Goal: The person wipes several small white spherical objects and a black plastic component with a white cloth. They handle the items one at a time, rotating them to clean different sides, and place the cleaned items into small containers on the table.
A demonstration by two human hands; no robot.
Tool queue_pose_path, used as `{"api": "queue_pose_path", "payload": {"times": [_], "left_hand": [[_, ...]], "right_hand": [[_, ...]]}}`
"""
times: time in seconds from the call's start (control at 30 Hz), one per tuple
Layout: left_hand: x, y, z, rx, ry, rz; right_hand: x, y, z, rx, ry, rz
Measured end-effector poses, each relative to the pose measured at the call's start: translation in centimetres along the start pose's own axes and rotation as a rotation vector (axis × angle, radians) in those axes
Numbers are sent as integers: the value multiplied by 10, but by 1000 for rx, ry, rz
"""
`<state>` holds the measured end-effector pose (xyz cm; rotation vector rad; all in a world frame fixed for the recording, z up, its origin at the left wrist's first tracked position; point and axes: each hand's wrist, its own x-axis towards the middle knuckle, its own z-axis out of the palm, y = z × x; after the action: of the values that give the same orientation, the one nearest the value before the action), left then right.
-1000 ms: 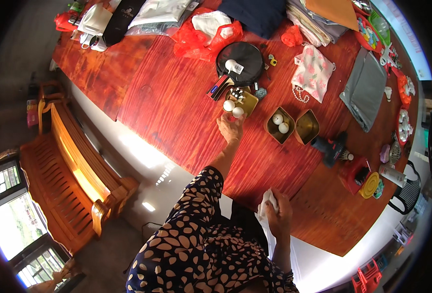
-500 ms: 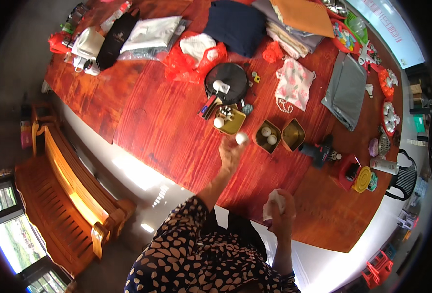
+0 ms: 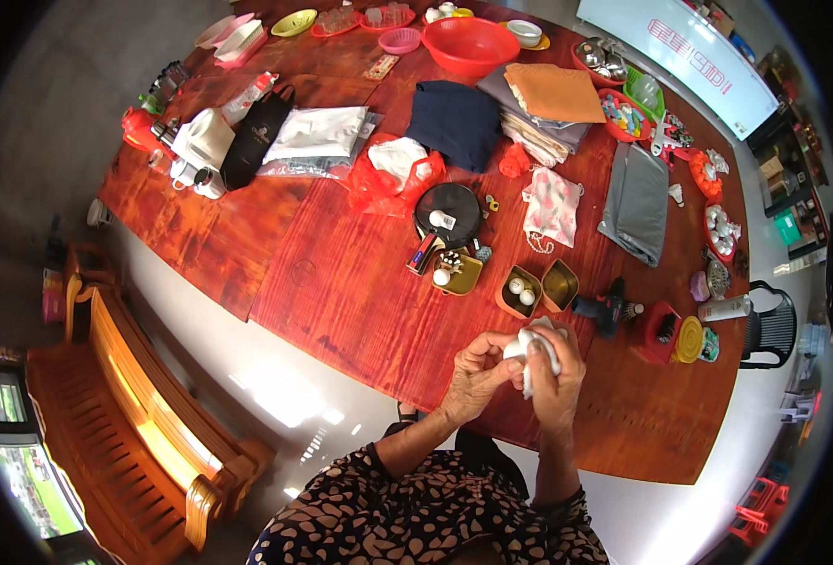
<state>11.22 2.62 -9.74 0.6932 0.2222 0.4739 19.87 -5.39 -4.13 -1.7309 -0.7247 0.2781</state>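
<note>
In front of my body, above the table's near edge, my two hands meet. My left hand (image 3: 478,379) pinches a small white ball (image 3: 512,349), mostly covered by fingers and cloth. Wrapped against that ball is a crumpled white cloth (image 3: 544,341), gripped by my right hand (image 3: 560,379). Just beyond them stands a brown angular box (image 3: 505,303) with white balls inside, beside a similar box (image 3: 573,295). Farther left, a yellowish tray (image 3: 469,281) holds another white ball (image 3: 442,277) and a small black-and-white item.
A round black case (image 3: 473,209) lies behind the tray. To the right are a cordless drill (image 3: 608,309) and a red box (image 3: 652,331). Folded cloths (image 3: 454,122), a red plastic bag (image 3: 365,193) and a red basin (image 3: 471,68) sit farther back. A wooden bench (image 3: 144,377) stands left.
My left hand has brought the ball from near the tray back to the cloth in my right hand. My right hand has risen slightly, and the view now takes in more of the table's far side.
</note>
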Motion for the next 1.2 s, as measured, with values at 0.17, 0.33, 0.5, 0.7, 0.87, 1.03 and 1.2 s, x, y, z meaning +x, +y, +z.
{"api": "queue_pose_path", "payload": {"times": [0.17, 0.33, 0.5, 0.7, 0.87, 1.03, 1.2], "left_hand": [[-20, 29, -1, 148, -158, -29], [-39, 49, -13, -136, -197, -136], [-57, 62, -20, -340, -163, -199], [-76, 97, -14, 123, -327, -84], [-84, 103, -19, 58, -219, -43], [-85, 102, -27, -272, -81, -106], [-93, 108, -27, -172, -190, -113]], "right_hand": [[-5, -17, -1, 135, -127, 122], [-33, -46, 13, 34, -131, -230], [-60, -72, 32, -134, -92, -429], [-64, -81, 37, 37, -90, -96], [-79, -87, 57, 30, -14, -174], [-95, -91, 82, -141, 73, -457], [-92, -89, 77, 0, 57, -218]]}}
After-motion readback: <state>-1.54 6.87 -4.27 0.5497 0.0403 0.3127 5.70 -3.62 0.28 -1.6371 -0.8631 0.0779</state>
